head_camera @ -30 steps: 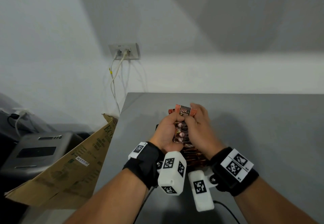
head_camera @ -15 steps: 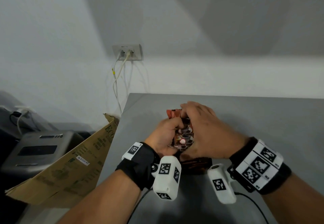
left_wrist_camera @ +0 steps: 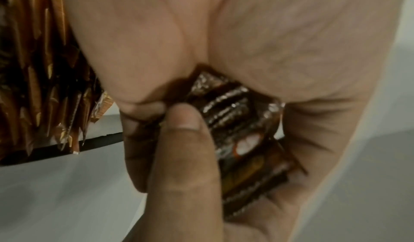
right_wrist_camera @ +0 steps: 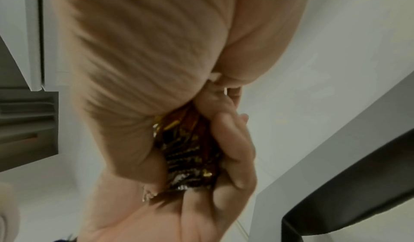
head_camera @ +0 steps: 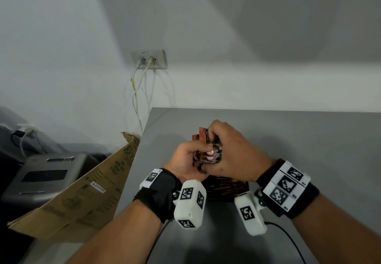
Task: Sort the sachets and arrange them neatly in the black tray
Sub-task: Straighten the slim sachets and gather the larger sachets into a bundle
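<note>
Brown foil sachets (head_camera: 208, 152), bunched as a stack, are gripped by the left hand (head_camera: 186, 160), thumb and fingers curled tight round the lower part. Top end is pinched by the right hand (head_camera: 233, 154), fingers bent over it. Stack's long axis runs away from the body, held above the black tray (head_camera: 226, 189) w/ more sachets inside.

From my remote seat this reads as a plain office or back room rather than a home. I see a bare grey table (head_camera: 288, 140) pushed against a blank white wall (head_camera: 61, 36), a wall socket (head_camera: 148, 59) with two white cables (head_camera: 135, 96) hanging from it, a flattened cardboard box (head_camera: 82, 197) leaning at the table's left edge, and beside it a grey machine (head_camera: 44, 178) (a printer, perhaps; I cannot tell).
</note>
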The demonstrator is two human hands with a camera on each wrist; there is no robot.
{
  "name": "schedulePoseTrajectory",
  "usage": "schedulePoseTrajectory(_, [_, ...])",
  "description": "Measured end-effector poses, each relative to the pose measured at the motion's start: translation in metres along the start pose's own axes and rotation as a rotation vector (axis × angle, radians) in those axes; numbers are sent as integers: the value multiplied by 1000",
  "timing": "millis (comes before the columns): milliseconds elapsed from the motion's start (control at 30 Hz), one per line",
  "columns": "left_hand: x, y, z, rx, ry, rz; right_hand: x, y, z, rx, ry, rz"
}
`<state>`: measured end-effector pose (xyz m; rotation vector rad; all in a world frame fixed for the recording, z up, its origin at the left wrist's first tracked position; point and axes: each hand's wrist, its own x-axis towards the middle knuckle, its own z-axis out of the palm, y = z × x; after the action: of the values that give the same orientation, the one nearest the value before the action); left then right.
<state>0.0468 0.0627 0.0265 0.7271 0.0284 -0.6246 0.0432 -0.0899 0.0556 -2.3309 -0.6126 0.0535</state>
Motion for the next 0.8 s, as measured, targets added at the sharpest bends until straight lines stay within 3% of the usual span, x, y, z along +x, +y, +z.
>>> schedulePoseTrajectory(333, [-1,-2,-8,56,-31,27,2,-3,-2,-20,-77,-43])
schedulePoseTrajectory(433, [0,-3,-4,32,-8,71,3,-6,-1,4,-30,-62])
schedulePoseTrajectory(567, [1,6,4,44,116,9,3,-9,0,18,-22,-71])
schedulePoseTrajectory(700, [2,5,4,38,96,-48,3,-6,0,58,31,-84])
schedulePoseTrajectory(800, [3,2,4,33,109,-51,0,-6,-4,79,-6,-113])
